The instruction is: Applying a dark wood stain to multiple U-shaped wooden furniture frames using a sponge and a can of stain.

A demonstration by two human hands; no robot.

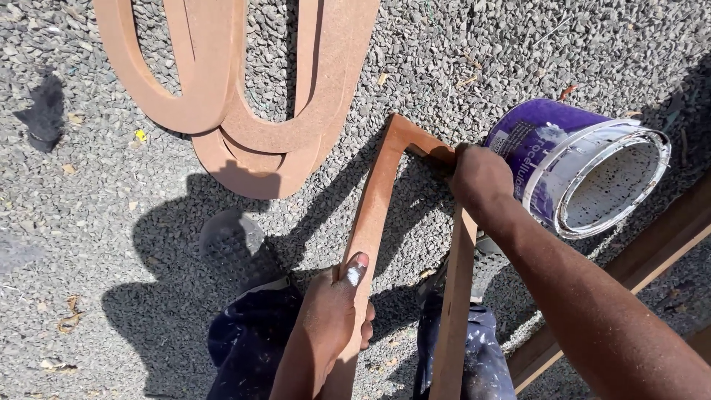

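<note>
Left hand (329, 315) closed in a firm grip around the near rail of the brown angular frame (378, 207), thumb up along its face. Right hand (480, 176) clamped over the frame's far corner. Just right of that corner, a purple paint can (574, 163) on its side on gravel (111, 222). Beyond the frame, curved brown cutouts (244, 89).

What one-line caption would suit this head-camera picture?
Both hands, left hand and right hand, grip a brown wooden frame above gravel, beside a tipped purple paint can.
</note>
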